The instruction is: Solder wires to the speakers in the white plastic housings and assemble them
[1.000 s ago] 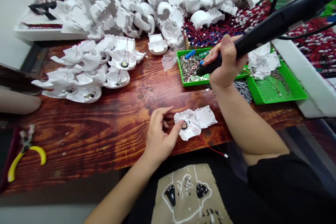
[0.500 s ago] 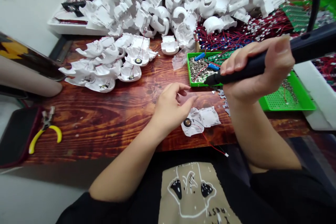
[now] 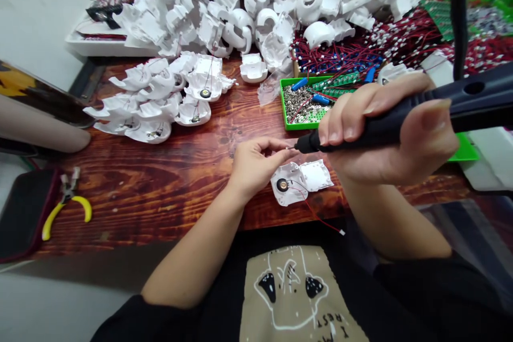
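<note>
My right hand is wrapped around a black electric screwdriver, which points left. Its thin bit reaches the fingertips of my left hand, where thumb and forefinger pinch together at the tip. A tiny shiny piece shows there, too small to name surely. Just below, on the wooden table, lies an open white plastic housing with a hinged-looking flap. Inside it sits a small round black speaker, from which a red and black wire runs to a white plug near the table's front edge.
A green tray holds small screws, blue cylinders and circuit boards. White housings are heaped at the back, with several speaker-fitted shells at left. Yellow-handled pliers lie by a dark phone-like slab. The screwdriver's cord hangs at right.
The screwdriver has moved from the green tray's front edge down and left to my left fingertips. My left hand's fingers have closed from a loose curve into a pinch.
</note>
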A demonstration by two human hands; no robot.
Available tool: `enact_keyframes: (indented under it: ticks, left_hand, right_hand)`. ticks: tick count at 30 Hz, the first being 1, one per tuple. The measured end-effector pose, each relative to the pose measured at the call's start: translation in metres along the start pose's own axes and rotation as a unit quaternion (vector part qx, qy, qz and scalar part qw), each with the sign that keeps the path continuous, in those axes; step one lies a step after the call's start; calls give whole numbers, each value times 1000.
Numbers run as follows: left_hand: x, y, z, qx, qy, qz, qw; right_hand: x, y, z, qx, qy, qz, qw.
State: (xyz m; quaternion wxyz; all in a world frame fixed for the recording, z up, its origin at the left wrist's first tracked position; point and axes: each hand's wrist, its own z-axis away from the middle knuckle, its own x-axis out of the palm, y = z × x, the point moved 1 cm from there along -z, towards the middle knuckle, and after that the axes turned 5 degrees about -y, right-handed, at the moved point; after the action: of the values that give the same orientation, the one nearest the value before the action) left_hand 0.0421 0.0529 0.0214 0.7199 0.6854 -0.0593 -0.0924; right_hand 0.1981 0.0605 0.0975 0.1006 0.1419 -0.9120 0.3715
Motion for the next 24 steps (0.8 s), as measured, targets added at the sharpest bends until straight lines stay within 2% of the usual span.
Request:
enact_keyframes:
  ticks: [10,13,18,24]
  left_hand:
    - [4,-2,1,12,33,26,999]
    - [5,0,1,15,35,44,998]
    - [5,0,1,19,35,51,998]
    - [3,-1,1,26,34,47,998]
  right_hand:
    - [-1,-2,3,-6,24,-1,1000]
    - [0,-4,3,7,36,-9,999]
    - [3,-6,-2,-22,26,2,999]
    - [2,-8,-1,-8,33,10,999]
